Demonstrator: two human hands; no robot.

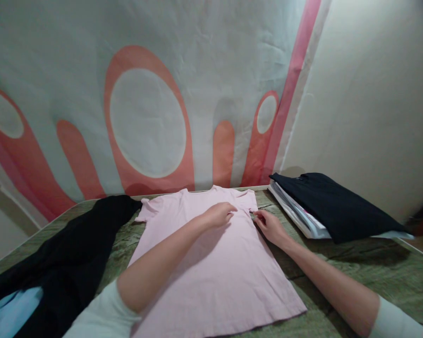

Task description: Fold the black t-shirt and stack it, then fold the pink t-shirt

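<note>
Below left fingers (pixel 227 207), beside right fingers (pixel 262 218), a pink shirt (pixel 218 272), both grips unclear.

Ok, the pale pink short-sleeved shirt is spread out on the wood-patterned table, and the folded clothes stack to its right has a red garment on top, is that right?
Not quite: the head view shows that the top garment on the folded clothes stack is black, not red. The pale pink shirt and wood-patterned table are as you said.

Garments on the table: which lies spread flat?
The pink T-shirt in the middle; the black garment at left lies rumpled, the black top at right folded on a stack.
</note>
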